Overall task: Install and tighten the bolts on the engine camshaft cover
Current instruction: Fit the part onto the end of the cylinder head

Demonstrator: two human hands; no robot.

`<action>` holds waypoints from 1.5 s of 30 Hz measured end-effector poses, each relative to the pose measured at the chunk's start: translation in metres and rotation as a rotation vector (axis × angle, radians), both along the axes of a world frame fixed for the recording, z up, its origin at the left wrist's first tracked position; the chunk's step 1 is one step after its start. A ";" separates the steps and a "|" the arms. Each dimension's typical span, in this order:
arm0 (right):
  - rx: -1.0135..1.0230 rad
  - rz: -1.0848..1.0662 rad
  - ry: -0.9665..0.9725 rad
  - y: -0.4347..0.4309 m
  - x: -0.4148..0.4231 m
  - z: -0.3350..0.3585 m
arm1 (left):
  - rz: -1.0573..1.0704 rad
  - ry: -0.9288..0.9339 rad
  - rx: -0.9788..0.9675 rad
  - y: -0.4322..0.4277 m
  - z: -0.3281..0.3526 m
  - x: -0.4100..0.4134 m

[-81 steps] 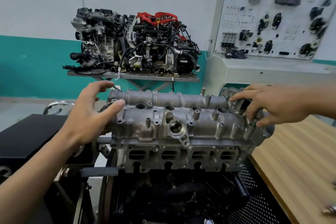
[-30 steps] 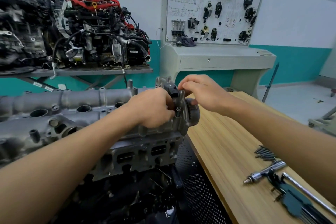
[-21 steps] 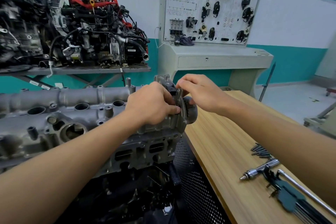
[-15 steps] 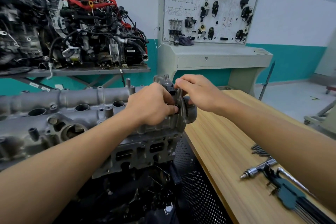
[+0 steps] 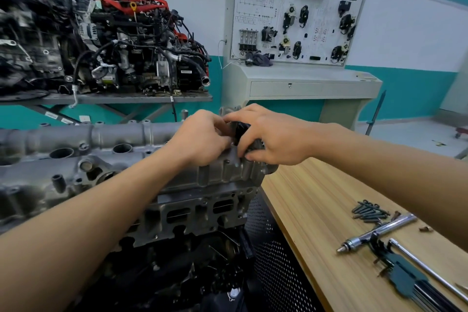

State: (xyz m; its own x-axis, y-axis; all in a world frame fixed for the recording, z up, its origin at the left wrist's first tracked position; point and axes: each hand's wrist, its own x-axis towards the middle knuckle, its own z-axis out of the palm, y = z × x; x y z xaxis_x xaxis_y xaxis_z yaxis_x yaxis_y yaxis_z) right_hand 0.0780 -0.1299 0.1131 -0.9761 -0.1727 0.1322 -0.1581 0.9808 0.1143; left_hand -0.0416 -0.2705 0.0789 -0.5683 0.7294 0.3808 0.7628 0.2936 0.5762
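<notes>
The grey camshaft cover [image 5: 106, 159] sits on top of the engine at the left and centre, running from the left edge to just beside the wooden worktop [image 5: 304, 210]. Both hands meet at its right end. The right hand [image 5: 273, 142] reaches in from the right, its fingers [image 5: 250, 153] curled down over a small black part [image 5: 241, 130] that stands on the cover's end, gripping it. The left hand [image 5: 202, 142] comes in from the near left with its fingers [image 5: 215, 121] bent tightly against the same spot, touching the right hand; the fingertips are hidden, so I cannot tell whether they pinch anything. A loose pile of dark bolts [image 5: 369, 211] lies on the worktop well to the right of the hands. Nearer than the bolts lie a chrome driver handle [image 5: 377, 232], a set of hex keys [image 5: 405, 278] and a long chrome bar [image 5: 430, 271]. Against the far wall an assembled engine [image 5: 141, 43] stands on a shelf, with a training board [image 5: 298, 12] to its right.
</notes>
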 end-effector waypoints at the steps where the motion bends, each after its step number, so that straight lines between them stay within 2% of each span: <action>1: -0.031 -0.001 -0.003 0.001 -0.002 0.000 | 0.012 -0.037 0.017 0.000 0.000 0.000; 8: -0.037 -0.001 0.125 0.000 -0.011 -0.009 | 0.023 -0.147 0.029 -0.002 0.002 0.002; 11: -0.145 -0.007 -0.010 0.008 -0.008 0.002 | 0.032 -0.153 0.032 -0.001 0.002 0.001; 13: -0.121 -0.028 -0.049 0.011 -0.008 0.006 | 0.030 -0.146 0.038 0.000 0.002 0.000; 17: -0.008 -0.034 0.115 -0.001 -0.022 -0.008 | 0.026 -0.133 0.031 0.000 0.001 -0.002; 19: -0.079 -0.039 0.065 -0.002 -0.026 -0.007 | 0.031 -0.143 0.022 -0.001 0.001 -0.003; 22: -0.183 -0.030 -0.111 0.008 -0.019 0.004 | 0.034 -0.161 0.059 0.001 -0.002 -0.005; 27: -0.119 -0.013 0.102 0.001 -0.028 -0.006 | 0.025 -0.157 0.066 0.002 -0.004 -0.005; 29: -0.204 -0.026 -0.030 0.005 -0.027 0.002 | 0.025 -0.152 0.065 0.002 -0.004 -0.006; 31: -0.185 -0.018 -0.166 0.008 -0.024 0.010 | 0.027 -0.137 0.069 0.003 -0.005 -0.007; 35: -0.156 -0.006 0.017 0.002 -0.031 0.006 | 0.034 -0.119 0.072 0.004 -0.006 -0.007; 36: -0.185 -0.025 0.002 0.000 -0.032 0.007 | 0.032 -0.129 0.075 0.004 -0.006 -0.007; 38: -0.284 -0.082 -0.146 0.000 -0.029 0.015 | 0.033 -0.146 0.075 0.002 -0.005 -0.007; 40: -0.536 -0.119 -0.246 0.003 -0.021 0.024 | 0.042 -0.113 0.053 0.002 -0.005 -0.002; 42: -0.834 -0.169 -0.132 0.010 -0.012 0.026 | 0.066 0.019 -0.010 0.002 -0.008 0.006; 45: -0.947 -0.295 0.293 0.030 -0.001 0.024 | 0.156 0.366 -0.141 0.004 -0.017 0.024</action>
State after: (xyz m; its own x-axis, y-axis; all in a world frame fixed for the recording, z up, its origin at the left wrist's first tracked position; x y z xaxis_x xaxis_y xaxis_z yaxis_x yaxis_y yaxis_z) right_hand 0.0771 -0.0994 0.1367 -0.8705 0.3664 0.3285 0.0130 0.6844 -0.7290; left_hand -0.0175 -0.2668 0.0616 -0.5217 0.7049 0.4806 0.8499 0.4783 0.2210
